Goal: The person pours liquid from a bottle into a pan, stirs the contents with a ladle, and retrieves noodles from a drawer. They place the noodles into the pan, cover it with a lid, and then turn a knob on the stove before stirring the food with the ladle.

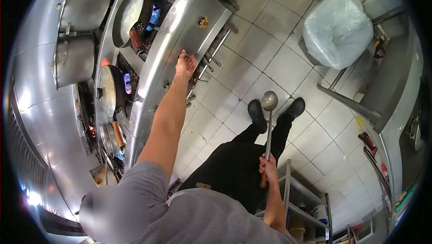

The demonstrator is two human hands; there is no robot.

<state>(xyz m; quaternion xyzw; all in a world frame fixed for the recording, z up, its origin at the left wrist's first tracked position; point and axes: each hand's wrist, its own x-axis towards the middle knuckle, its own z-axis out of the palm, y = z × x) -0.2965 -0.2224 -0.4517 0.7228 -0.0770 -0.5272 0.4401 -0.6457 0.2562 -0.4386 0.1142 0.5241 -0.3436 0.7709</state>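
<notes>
My left hand [185,65] reaches to the front panel of the stove [155,70], its fingers closed around a small control knob that they mostly hide. Uncovered, another knob [204,22] shows farther along the panel. In my right hand [268,168] is a long metal ladle [269,101], gripped near its wooden handle end, with the bowl pointing away over my shoes. On the stove, a deep pan [121,23] with pale liquid sits over a blue flame. Nearer stands a second pan [107,92], also above a flame.
Two large metal pots [85,5] stand behind the burners. Closer to me are a smaller pan [108,138] and a wooden pan handle [119,134]. A lined bin [337,30] is at far right on the tiled floor [288,41]. Metal shelving [306,212] stands beside my right arm.
</notes>
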